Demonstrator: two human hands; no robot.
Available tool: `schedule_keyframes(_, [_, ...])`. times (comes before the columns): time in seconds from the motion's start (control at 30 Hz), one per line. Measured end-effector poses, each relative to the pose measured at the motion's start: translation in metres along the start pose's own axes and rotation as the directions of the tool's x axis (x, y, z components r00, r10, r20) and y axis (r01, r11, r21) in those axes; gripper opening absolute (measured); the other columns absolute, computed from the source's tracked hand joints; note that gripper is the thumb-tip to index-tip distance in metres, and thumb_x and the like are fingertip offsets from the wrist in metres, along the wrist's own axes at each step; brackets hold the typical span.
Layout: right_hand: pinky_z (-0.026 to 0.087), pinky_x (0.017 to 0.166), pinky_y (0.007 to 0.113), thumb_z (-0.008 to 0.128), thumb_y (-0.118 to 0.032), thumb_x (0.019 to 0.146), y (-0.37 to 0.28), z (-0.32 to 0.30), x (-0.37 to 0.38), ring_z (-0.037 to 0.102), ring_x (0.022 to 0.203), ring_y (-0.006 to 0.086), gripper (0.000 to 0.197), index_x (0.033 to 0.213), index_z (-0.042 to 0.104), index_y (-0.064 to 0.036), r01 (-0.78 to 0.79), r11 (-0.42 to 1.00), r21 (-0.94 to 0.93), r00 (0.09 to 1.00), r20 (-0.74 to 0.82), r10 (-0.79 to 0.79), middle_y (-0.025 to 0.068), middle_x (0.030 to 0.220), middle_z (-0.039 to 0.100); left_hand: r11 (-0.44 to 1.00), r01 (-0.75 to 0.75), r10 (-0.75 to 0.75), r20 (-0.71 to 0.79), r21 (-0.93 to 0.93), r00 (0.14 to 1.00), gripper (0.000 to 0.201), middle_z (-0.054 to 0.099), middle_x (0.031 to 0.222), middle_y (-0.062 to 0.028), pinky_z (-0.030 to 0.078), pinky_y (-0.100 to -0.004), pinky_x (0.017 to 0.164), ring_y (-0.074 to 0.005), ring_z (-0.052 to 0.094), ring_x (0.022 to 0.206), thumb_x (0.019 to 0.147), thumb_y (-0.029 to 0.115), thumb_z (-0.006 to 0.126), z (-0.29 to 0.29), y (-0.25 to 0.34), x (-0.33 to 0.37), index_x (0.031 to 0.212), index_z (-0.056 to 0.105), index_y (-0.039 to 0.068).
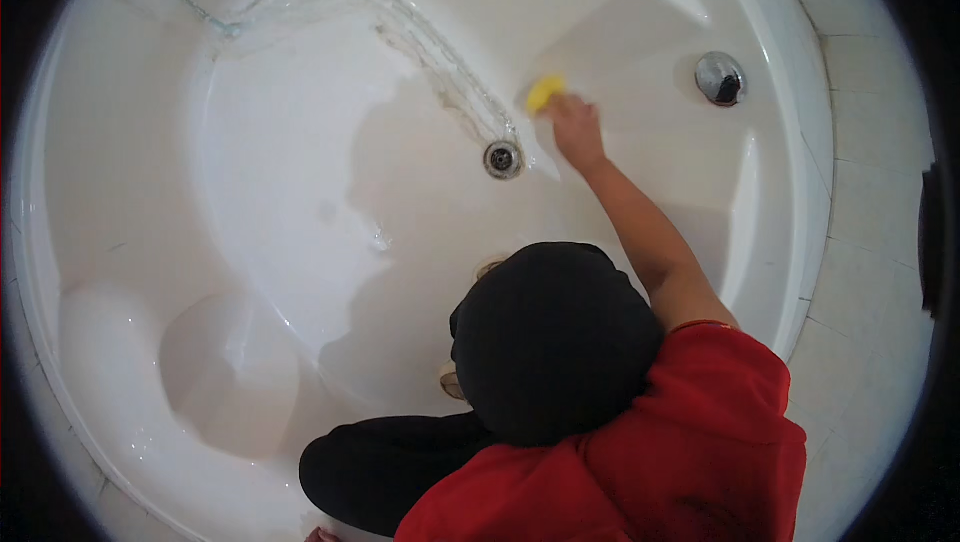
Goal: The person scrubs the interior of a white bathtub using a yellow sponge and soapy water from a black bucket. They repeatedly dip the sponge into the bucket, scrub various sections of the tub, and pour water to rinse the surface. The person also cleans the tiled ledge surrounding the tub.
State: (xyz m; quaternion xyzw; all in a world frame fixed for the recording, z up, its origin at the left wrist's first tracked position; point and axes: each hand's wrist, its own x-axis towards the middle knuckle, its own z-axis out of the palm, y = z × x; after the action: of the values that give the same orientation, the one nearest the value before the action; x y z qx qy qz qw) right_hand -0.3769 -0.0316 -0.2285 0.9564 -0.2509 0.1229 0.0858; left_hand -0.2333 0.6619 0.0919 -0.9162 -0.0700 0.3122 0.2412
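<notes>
1. We found the right hand (577, 130) reaching out over the floor of a white corner bathtub (130, 192), fingers closed on a yellow sponge (545, 92) and pressing it to the tub surface.
2. The sponge lay just beyond the round metal drain (503, 158), toward the tub's far wall and left of the chrome overflow fitting (721, 78). Only its upper end showed past the fingers: small, bright yellow, apparently soft; its other faces were hidden.
3. A stream of water (400, 27) ran down from the far left rim across the floor to the drain, passing just beside the sponge.
4. The left hand was not visible; we could not tell its state. A dark head covering (555, 342) and a red sleeve (720, 412) filled the near edge.
5. In our judgement, scrubbing here is best done with flat, firm, overlapping strokes worked toward the drain, so the stream carries loosened residue away, with care for balance at full reach.
6. Pale tiles (870, 272) bordered the right rim.
</notes>
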Motion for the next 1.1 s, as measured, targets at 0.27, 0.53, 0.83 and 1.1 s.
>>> schedule_keyframes(0.27, [0.036,0.088,0.045,0.058,-0.008,0.083,0.043,-0.014,0.026,0.046,0.115,0.0258,0.02,0.1,0.065,-0.0181,-0.131,0.981,-0.141,0.991,0.0,0.133,0.0015,0.119,0.052,0.991,-0.104,0.09,-0.163,-0.08,0.983,0.043,0.062,0.112,-0.0165,0.038,-0.0468,0.1,-0.034,0.055,0.104,0.094,0.042,0.051,0.003,-0.003,0.002,0.109,0.067,0.006])
schedule_keyframes(0.53, [0.037,0.091,0.043,0.059,-0.008,0.082,-0.015,-0.081,0.133,0.047,0.119,0.025,0.034,0.112,0.064,-0.0207,-0.013,0.999,-0.043,0.889,-0.458,-0.008,0.0009,0.125,0.055,0.985,-0.123,0.085,-0.273,-0.125,0.958,0.04,0.065,0.107,-0.0182,0.038,-0.0464,0.099,-0.0338,0.056,0.102,0.094,0.039,0.052,0.006,0.0,-0.005,0.107,0.068,0.005])
schedule_keyframes(0.83, [0.043,0.089,0.041,0.054,-0.01,0.084,-0.015,0.047,0.154,0.051,0.116,0.0219,0.029,0.109,0.066,-0.0183,0.304,0.912,-0.276,0.875,0.458,-0.153,0.0023,0.119,0.057,0.951,-0.252,0.183,-0.329,-0.18,0.927,0.041,0.065,0.111,-0.0236,0.036,-0.0523,0.103,-0.0328,0.056,0.112,0.092,0.043,0.058,0.046,-0.033,0.014,0.115,0.068,0.011])
schedule_keyframes(1.1, [0.043,0.089,0.046,0.052,-0.003,0.08,-0.09,0.096,0.165,0.054,0.106,0.0301,0.037,0.111,0.066,-0.0171,-0.096,0.883,0.46,0.984,-0.092,0.156,0.0089,0.114,0.06,0.926,-0.271,0.097,-0.531,-0.261,0.842,0.008,0.062,0.084,-0.0072,0.019,-0.0538,0.113,-0.0276,0.058,0.089,0.085,0.011,0.059,0.051,-0.019,0.013,0.082,0.064,0.006])
